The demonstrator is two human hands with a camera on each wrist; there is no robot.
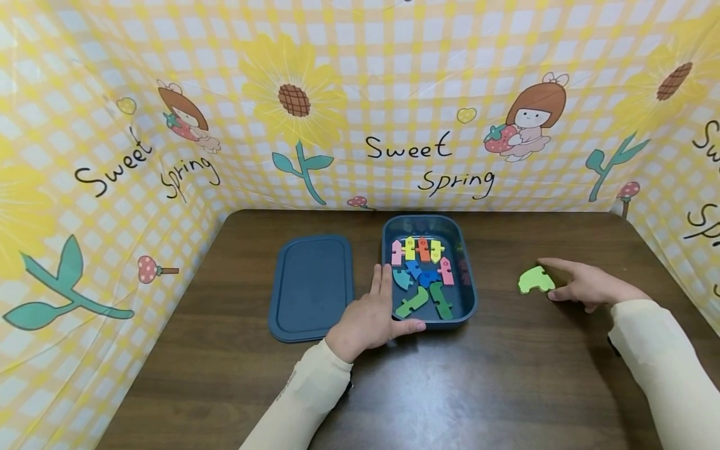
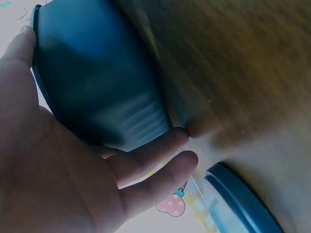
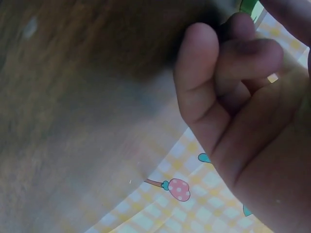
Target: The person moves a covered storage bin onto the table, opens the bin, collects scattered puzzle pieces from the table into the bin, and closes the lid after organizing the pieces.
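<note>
A dark blue plastic box [image 1: 471,294] stands on the table, holding several colourful puzzle pieces [image 1: 412,302] in pink, yellow, orange, blue and green. My left hand [image 1: 365,322] rests against its near-left corner, fingers straight along the outer wall and thumb at the near rim. The left wrist view shows that wall [image 2: 97,73] beside the thumb. To the right of the box, a light green puzzle piece [image 1: 534,280] lies on the table. My right hand [image 1: 590,286] pinches it between index finger and thumb, the other fingers curled. Only a sliver of green [image 3: 249,7] shows in the right wrist view.
The matching dark blue lid [image 1: 312,287] lies flat to the left of the box. A brown wooden table [image 1: 450,387] runs beneath everything. Yellow-and-white checked cloth [image 1: 360,112] with printed flowers and figures rises behind the table and at both sides.
</note>
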